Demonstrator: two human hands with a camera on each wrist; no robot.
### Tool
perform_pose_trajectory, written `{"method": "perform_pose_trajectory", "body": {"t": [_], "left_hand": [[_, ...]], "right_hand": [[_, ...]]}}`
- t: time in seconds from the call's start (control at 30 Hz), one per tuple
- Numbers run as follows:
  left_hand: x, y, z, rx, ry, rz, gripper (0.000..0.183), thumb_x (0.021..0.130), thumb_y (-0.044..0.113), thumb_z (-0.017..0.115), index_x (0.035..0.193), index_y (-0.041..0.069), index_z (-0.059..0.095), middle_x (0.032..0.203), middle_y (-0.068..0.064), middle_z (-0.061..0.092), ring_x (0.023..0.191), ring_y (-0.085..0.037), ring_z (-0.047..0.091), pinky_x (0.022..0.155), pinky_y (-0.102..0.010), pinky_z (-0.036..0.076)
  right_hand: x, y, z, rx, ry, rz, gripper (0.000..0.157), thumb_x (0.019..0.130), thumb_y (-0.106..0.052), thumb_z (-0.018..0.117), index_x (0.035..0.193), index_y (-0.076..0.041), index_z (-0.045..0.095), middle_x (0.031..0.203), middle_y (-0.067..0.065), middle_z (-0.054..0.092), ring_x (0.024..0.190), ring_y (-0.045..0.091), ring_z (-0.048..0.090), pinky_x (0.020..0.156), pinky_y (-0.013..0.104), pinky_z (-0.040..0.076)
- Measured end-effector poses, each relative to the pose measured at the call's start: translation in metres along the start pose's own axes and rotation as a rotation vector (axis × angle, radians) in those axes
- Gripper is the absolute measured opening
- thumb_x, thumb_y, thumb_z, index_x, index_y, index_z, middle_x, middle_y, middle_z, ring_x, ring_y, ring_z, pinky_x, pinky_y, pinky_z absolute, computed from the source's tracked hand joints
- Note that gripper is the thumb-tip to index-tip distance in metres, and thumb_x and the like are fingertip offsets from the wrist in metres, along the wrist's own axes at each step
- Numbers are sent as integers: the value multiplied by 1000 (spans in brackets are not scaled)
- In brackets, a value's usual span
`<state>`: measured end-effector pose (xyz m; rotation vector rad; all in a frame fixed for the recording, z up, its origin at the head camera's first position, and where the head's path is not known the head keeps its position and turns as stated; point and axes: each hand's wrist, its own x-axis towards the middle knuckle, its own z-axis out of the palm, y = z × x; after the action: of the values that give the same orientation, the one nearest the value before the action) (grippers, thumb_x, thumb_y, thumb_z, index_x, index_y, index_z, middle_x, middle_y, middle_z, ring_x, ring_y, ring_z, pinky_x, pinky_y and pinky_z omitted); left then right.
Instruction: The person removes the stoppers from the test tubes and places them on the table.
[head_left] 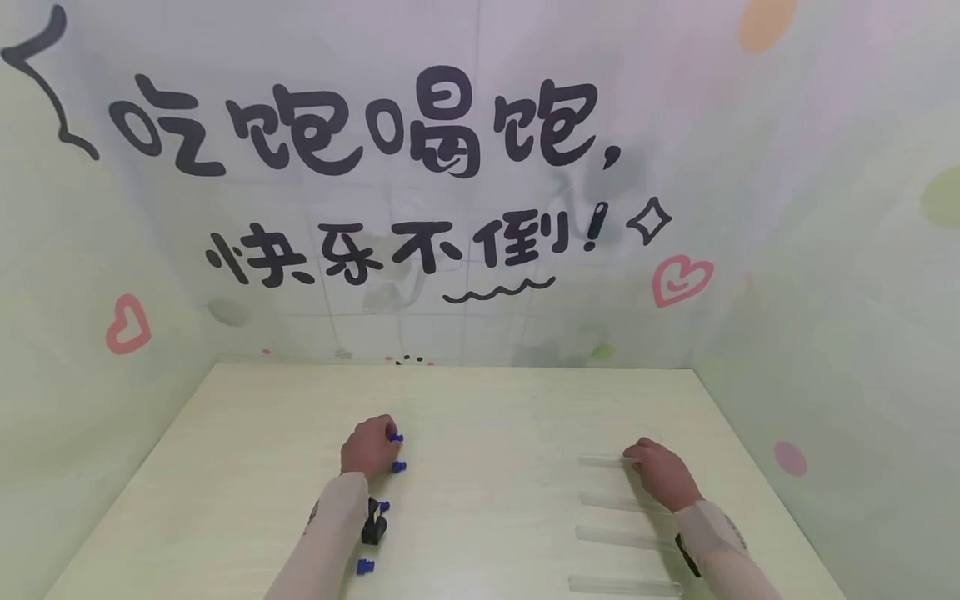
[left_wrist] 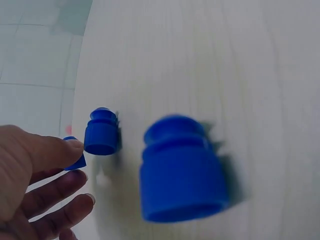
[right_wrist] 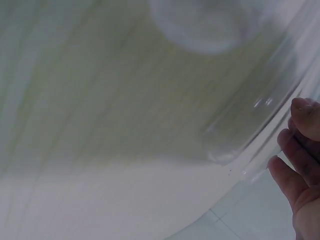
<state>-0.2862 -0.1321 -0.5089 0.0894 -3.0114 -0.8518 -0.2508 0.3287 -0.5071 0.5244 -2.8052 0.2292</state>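
My left hand (head_left: 370, 447) pinches a small blue stopper (left_wrist: 75, 163) between thumb and fingers at the far end of a row. Nearer to me on the table stand a second blue stopper (left_wrist: 101, 132) and a third (left_wrist: 182, 175); the head view also has a blue stopper (head_left: 365, 567) closest to the front. Over on the right, my right hand (head_left: 663, 473) has thumb and fingertips on either side of the farthest clear tube (head_left: 597, 460), covering its right part. A nearer clear tube (right_wrist: 225, 145) with a rounded end lies beside it.
More clear tubes lie in a row, with one clear tube (head_left: 611, 536) near my right forearm and another clear tube (head_left: 622, 586) at the front. Wall panels surround the pale wooden table (head_left: 480, 483); a back wall (head_left: 480, 333) with printed writing rises behind it.
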Motion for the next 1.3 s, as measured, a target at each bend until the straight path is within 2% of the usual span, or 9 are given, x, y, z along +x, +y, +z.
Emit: {"method": "perform_pose_trajectory", "body": {"t": [0.27, 0.6, 0.8, 1.1, 1.3], "left_hand": [[-2, -5, 1, 14, 4, 0, 14, 79, 10, 70, 92, 6, 65, 82, -6, 65, 69, -18, 58, 59, -35, 48], [-8, -1, -2, -6, -4, -1, 12, 81, 8, 69, 92, 4, 66, 81, -8, 65, 67, -19, 57, 58, -36, 47], [-7, -2, -2, 1, -15, 5, 17, 81, 9, 68, 96, 2, 65, 85, -10, 63, 70, -21, 56, 59, -36, 47], [-11, -4, -8, 1, -31, 7, 30, 85, 20, 64, 106, -2, 60, 86, -10, 60, 71, -20, 52, 62, -37, 46], [-16, -4, -15, 33, -42, 22, 39, 87, 27, 61, 111, -4, 57, 93, -14, 62, 73, -21, 53, 68, -41, 49]], "right_hand": [[-4, -1, -2, 1, -11, 4, 19, 74, 8, 71, 86, -7, 71, 80, 3, 64, 74, 22, 66, 65, 34, 53], [-10, -3, 2, 11, -41, 37, 13, 79, 4, 69, 86, -7, 71, 80, 5, 65, 77, 22, 66, 69, 34, 54], [-12, -4, 2, 29, -45, 54, 10, 82, 3, 67, 87, -5, 71, 80, 6, 64, 79, 23, 66, 71, 36, 54], [-13, -7, 3, 14, -6, 13, 18, 78, 8, 68, 92, -3, 69, 85, 6, 65, 79, 22, 66, 71, 35, 54], [-11, -9, -3, 38, -5, 29, 20, 77, 0, 72, 96, -1, 68, 92, 8, 65, 83, 26, 65, 73, 41, 53]]}}
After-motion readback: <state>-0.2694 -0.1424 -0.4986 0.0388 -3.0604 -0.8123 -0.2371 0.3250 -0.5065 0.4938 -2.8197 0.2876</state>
